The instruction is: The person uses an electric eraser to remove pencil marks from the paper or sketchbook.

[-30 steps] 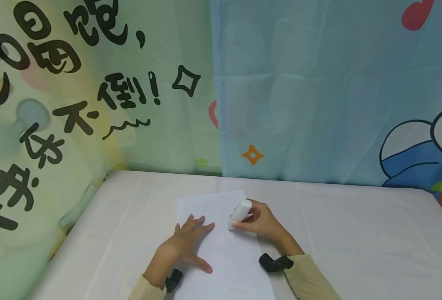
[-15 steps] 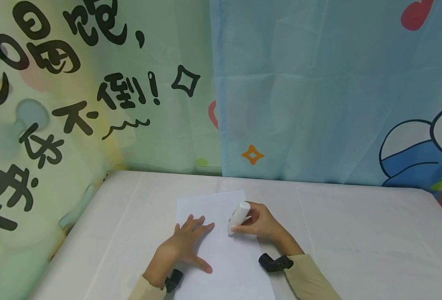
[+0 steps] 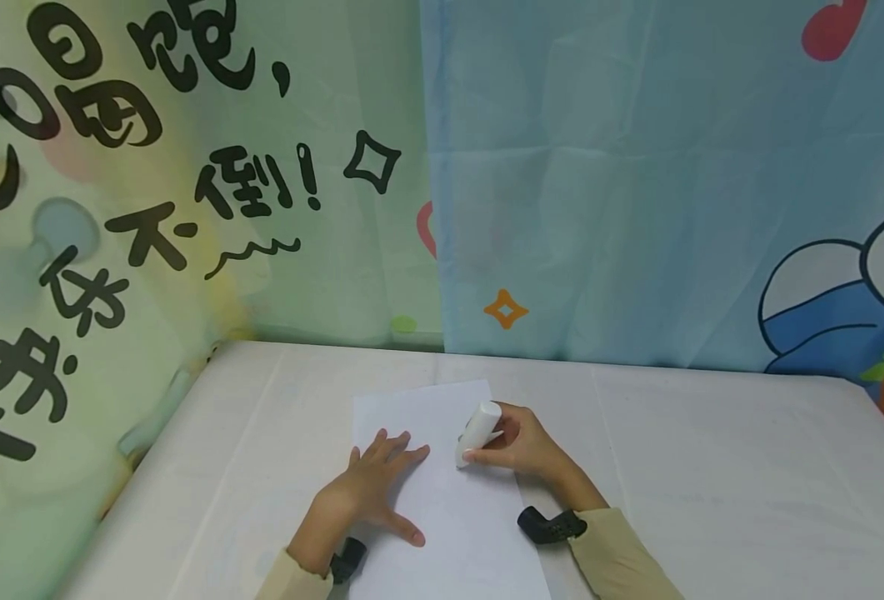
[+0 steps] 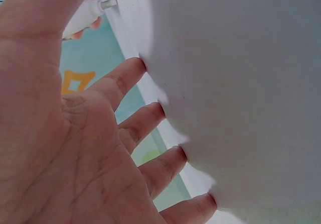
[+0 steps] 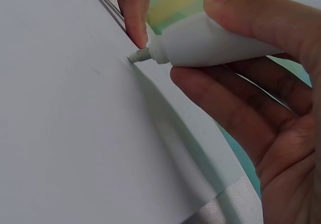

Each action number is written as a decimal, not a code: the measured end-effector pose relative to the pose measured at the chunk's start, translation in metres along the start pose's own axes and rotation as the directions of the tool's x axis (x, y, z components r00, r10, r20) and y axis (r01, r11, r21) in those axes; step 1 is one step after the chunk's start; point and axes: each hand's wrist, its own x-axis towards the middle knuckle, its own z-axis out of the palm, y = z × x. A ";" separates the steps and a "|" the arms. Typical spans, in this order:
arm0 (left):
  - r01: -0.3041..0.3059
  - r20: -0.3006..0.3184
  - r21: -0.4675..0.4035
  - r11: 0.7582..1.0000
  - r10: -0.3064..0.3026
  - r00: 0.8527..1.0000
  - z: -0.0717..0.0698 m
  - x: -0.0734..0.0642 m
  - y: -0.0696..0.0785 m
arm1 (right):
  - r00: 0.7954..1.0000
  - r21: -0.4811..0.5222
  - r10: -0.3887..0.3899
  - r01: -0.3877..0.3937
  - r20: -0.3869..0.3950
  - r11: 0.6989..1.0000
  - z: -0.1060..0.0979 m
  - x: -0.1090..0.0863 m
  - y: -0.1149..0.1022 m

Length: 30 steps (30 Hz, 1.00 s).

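A white electric eraser (image 3: 479, 433) leans over the sheet of white paper (image 3: 464, 525), pinched between the thumb and fingers of my right hand (image 3: 516, 442). In the right wrist view the eraser (image 5: 215, 40) has a short pale tip (image 5: 139, 56) that touches the paper or sits just above it. My left hand (image 3: 367, 492) rests on the paper, fingers and thumb spread. Its fingertips (image 4: 138, 65) press the sheet in the left wrist view, where the eraser (image 4: 83, 19) shows partly behind the thumb. No clear marks can be made out under the tip.
The paper lies on a table with a white cloth (image 3: 711, 467). Behind it hang a blue curtain (image 3: 621, 208) and a green printed one (image 3: 322, 275). Black wrist cameras (image 3: 552, 527) sit on both wrists.
The eraser in my right hand has moved slightly towards the body, then a little back, over the same patch of paper. My left hand has stayed still.
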 end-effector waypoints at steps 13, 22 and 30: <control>-0.006 -0.006 0.018 1.000 0.006 1.000 0.000 0.000 -0.001 | 0.999 -0.040 0.043 -0.044 -0.029 0.998 0.001 0.001 -0.001; -0.009 -0.006 0.009 1.000 0.009 1.000 0.001 0.000 -0.002 | 0.998 -0.002 0.039 -0.039 0.041 0.999 -0.001 -0.001 0.003; -0.014 -0.009 0.022 1.000 0.014 1.000 0.002 0.001 -0.003 | 0.977 -0.052 0.103 -0.115 -0.188 0.992 0.001 0.002 0.001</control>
